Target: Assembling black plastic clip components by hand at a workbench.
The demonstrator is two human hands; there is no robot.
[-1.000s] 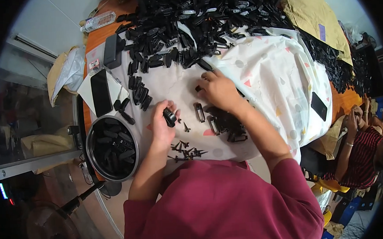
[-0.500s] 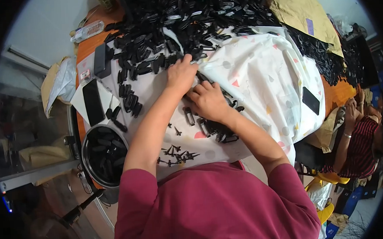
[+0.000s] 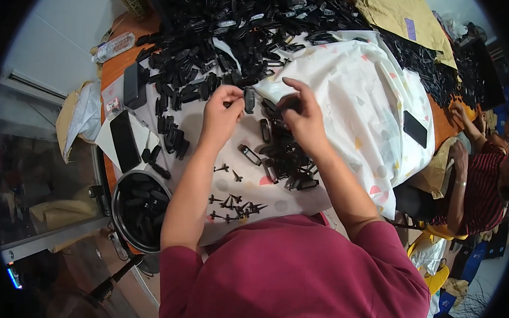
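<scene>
While both hands are hovering over the patterned cloth (image 3: 344,105), the left hand (image 3: 222,116) is bringing thumb and forefinger together and appears to be pinching a small black case (image 3: 250,101) at its near side. This case is standing out just right of the left fingertips, in the gap between the hands, its long axis running roughly away from the person's body; whether it is touching the cloth, cannot tell. The left hand is being the nearer one; the right hand (image 3: 303,117) is staying apart from the case, on its right, palm side turning inward. Its forefinger is stretching up and away from the thumb, the other fingers are curling; something dark is showing there, but whether the hand is gripping it, cannot tell. Just below the right hand a cluster of dark parts (image 3: 289,157) is lying on the cloth, one open frame (image 3: 249,154) resting aslant at its left edge. Small spiky pieces (image 3: 240,208) are scattering nearer the body. Beyond the hands a big heap of black parts (image 3: 203,58) is spreading across the table. A round metal bowl (image 3: 116,219), holding more black parts, is sitting left of the left forearm, a dark phone (image 3: 125,141) lying just beyond it.
</scene>
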